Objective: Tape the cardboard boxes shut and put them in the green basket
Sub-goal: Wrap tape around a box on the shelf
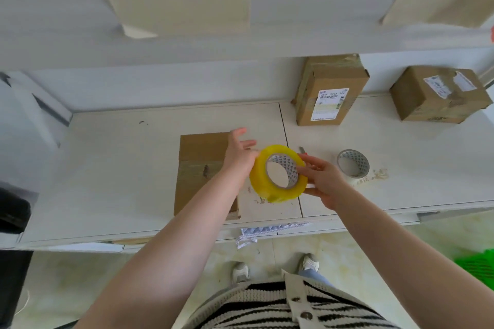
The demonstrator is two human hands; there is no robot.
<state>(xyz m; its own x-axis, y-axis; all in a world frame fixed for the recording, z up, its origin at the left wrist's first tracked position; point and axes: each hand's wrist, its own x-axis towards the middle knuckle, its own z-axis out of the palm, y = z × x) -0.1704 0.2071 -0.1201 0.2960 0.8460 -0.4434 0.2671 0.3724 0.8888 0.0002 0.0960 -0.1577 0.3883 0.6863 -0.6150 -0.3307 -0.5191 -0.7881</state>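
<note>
A yellow tape roll [260, 180] is held in the air above the table, just right of a flat brown cardboard box [200, 168] lying in front of me. My right hand [324, 181] grips the roll's right side, thumb underneath. My left hand [239, 153] touches the roll's left rim with fingers spread; whether it pinches the tape end I cannot tell. Two more cardboard boxes stand at the back right: an upright one [330, 91] with a white label and a tilted one [438, 95]. A corner of the green basket [477, 266] shows on the floor at the right edge.
A nearly used-up tape roll [352, 164] lies on the table to the right of my hands. A small red-handled tool [303, 152] peeks out behind the yellow roll. Tape scraps hang off the table's front edge [267, 231]. A dark object [13, 211] sits at the far left.
</note>
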